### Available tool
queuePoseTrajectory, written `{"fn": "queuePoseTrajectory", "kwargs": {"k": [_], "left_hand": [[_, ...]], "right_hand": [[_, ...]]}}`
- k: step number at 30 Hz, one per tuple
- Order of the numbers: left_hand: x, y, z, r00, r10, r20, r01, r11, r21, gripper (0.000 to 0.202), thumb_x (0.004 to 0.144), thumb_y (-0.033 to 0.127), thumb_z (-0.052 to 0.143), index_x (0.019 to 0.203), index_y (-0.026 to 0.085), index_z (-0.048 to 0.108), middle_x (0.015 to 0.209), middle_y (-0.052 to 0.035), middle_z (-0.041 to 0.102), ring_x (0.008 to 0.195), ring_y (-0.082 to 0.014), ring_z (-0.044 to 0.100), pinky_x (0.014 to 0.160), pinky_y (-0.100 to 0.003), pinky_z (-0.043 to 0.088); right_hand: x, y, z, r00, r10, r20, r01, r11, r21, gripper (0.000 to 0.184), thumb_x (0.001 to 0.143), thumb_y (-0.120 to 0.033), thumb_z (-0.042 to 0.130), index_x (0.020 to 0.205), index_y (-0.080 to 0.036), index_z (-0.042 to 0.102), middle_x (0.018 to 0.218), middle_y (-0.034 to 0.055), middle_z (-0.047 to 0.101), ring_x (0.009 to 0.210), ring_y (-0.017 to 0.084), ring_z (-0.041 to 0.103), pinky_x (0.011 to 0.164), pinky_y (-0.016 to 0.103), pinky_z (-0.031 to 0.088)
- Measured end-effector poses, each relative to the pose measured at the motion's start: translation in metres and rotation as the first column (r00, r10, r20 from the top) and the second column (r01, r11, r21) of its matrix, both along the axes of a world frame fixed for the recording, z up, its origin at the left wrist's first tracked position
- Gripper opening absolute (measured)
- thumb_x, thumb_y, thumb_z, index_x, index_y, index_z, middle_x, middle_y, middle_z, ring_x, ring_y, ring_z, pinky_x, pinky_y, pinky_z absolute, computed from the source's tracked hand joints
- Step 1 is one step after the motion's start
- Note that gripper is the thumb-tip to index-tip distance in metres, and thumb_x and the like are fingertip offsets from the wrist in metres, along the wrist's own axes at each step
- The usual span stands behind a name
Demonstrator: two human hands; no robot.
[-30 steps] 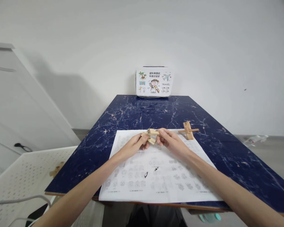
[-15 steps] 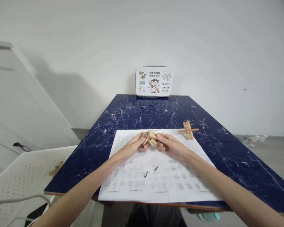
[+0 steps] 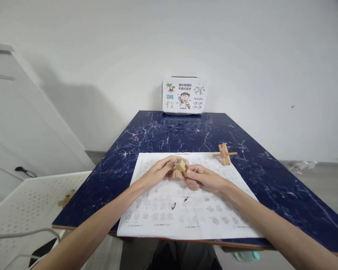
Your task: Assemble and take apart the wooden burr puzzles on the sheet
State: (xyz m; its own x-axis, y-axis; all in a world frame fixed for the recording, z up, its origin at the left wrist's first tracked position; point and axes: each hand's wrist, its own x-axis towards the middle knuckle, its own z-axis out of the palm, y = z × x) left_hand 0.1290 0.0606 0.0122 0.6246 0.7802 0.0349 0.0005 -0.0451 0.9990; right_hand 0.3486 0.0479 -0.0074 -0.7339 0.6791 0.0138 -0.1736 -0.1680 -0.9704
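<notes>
A small wooden puzzle (image 3: 179, 167) of interlocked light-brown blocks is held above a white printed sheet (image 3: 183, 210) on the dark blue marble-patterned table (image 3: 163, 131). My left hand (image 3: 157, 172) grips it from the left with fingers curled round it. From the right, my right hand (image 3: 202, 178) pinches the same puzzle with closed fingers. The two hands touch around the blocks, which partly hide behind the fingers.
A second wooden cross-shaped puzzle (image 3: 224, 153) lies on the table at the sheet's far right corner. A white illustrated box (image 3: 184, 95) stands at the table's far edge against the wall. A white perforated cart (image 3: 28, 210) holding a wooden piece (image 3: 65, 198) sits at the left.
Both hands have drawn the puzzle slightly nearer to me and turned it; the blocks now sit closer together between the fingers.
</notes>
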Motion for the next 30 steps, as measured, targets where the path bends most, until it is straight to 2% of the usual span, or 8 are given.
{"fn": "queuePoseTrajectory", "kwargs": {"k": [4, 8, 12, 14, 17, 21, 24, 30], "left_hand": [[0.001, 0.000, 0.001, 1.000, 0.014, -0.014, -0.014, 0.999, -0.032, 0.050, 0.099, 0.061, 0.049, 0.128, 0.025, 0.068, 0.101, -0.0081, 0.069, 0.080, -0.0198, 0.062, 0.070, -0.031, 0.045], [0.001, 0.004, 0.002, 0.998, -0.020, 0.062, 0.028, 0.992, -0.126, 0.050, 0.093, 0.052, 0.055, 0.134, 0.024, 0.065, 0.093, -0.0053, 0.067, 0.071, -0.0162, 0.055, 0.065, -0.029, 0.043], [0.000, 0.000, 0.004, 0.997, -0.057, 0.043, 0.057, 0.998, -0.005, 0.078, 0.076, 0.034, 0.077, 0.149, 0.025, 0.051, 0.108, -0.0073, 0.066, 0.087, -0.0195, 0.061, 0.076, -0.032, 0.049], [0.001, -0.005, 0.005, 1.000, 0.004, -0.028, -0.002, 0.998, 0.057, 0.081, 0.076, 0.033, 0.079, 0.150, 0.026, 0.048, 0.116, -0.0100, 0.066, 0.096, -0.0224, 0.063, 0.083, -0.036, 0.051], [0.002, -0.009, 0.005, 0.979, 0.128, -0.157, -0.100, 0.979, 0.179, 0.078, 0.074, 0.038, 0.083, 0.145, 0.025, 0.054, 0.105, -0.0072, 0.069, 0.087, -0.0203, 0.063, 0.078, -0.035, 0.052], [0.001, -0.006, -0.002, 0.929, 0.281, -0.241, -0.174, 0.906, 0.386, 0.072, 0.075, 0.046, 0.082, 0.139, 0.021, 0.061, 0.086, -0.0033, 0.069, 0.069, -0.0159, 0.057, 0.065, -0.030, 0.048], [0.000, -0.004, -0.007, 0.856, 0.430, -0.287, -0.202, 0.789, 0.579, 0.069, 0.075, 0.054, 0.081, 0.133, 0.019, 0.066, 0.080, -0.0035, 0.070, 0.064, -0.0162, 0.055, 0.065, -0.031, 0.048], [-0.001, -0.004, -0.012, 0.804, 0.524, -0.282, -0.144, 0.630, 0.763, 0.069, 0.074, 0.057, 0.080, 0.132, 0.020, 0.068, 0.088, -0.0075, 0.076, 0.066, -0.0204, 0.063, 0.071, -0.034, 0.050]], "right_hand": [[-0.003, 0.000, -0.003, 0.999, -0.029, 0.031, 0.028, 0.999, 0.034, 0.047, 0.088, -0.064, 0.069, 0.074, -0.021, 0.055, 0.054, -0.0089, 0.041, 0.047, 0.009, 0.028, 0.052, 0.028, 0.025], [-0.005, 0.001, -0.004, 0.995, -0.100, 0.006, 0.100, 0.995, -0.002, 0.046, 0.091, -0.060, 0.069, 0.073, -0.021, 0.053, 0.056, -0.0078, 0.042, 0.048, 0.008, 0.027, 0.053, 0.029, 0.026], [-0.006, 0.000, -0.002, 0.990, -0.138, -0.006, 0.138, 0.989, -0.058, 0.042, 0.092, -0.058, 0.069, 0.080, -0.020, 0.055, 0.060, -0.0068, 0.042, 0.052, 0.009, 0.031, 0.055, 0.029, 0.029], [-0.007, 0.000, -0.003, 0.985, -0.174, -0.010, 0.173, 0.981, -0.086, 0.040, 0.089, -0.056, 0.074, 0.091, -0.020, 0.057, 0.064, -0.0066, 0.044, 0.054, 0.009, 0.033, 0.055, 0.028, 0.030], [-0.008, -0.001, -0.005, 0.972, -0.234, -0.026, 0.230, 0.967, -0.107, 0.048, 0.084, -0.052, 0.081, 0.110, -0.020, 0.055, 0.067, -0.0075, 0.046, 0.055, 0.009, 0.035, 0.055, 0.026, 0.031], [-0.011, -0.004, -0.003, 0.955, -0.296, 0.029, 0.296, 0.955, 0.004, 0.049, 0.089, -0.056, 0.073, 0.117, -0.021, 0.056, 0.069, -0.0065, 0.048, 0.055, 0.010, 0.038, 0.055, 0.027, 0.034], [-0.013, -0.008, 0.005, 0.937, -0.324, 0.133, 0.298, 0.937, 0.185, 0.043, 0.095, -0.059, 0.063, 0.117, -0.021, 0.061, 0.080, -0.0008, 0.057, 0.063, 0.013, 0.047, 0.061, 0.029, 0.042], [-0.011, -0.012, 0.014, 0.951, -0.259, 0.171, 0.196, 0.928, 0.317, 0.045, 0.099, -0.059, 0.055, 0.121, -0.021, 0.066, 0.111, 0.0105, 0.069, 0.103, 0.026, 0.064, 0.089, 0.042, 0.054]]}}
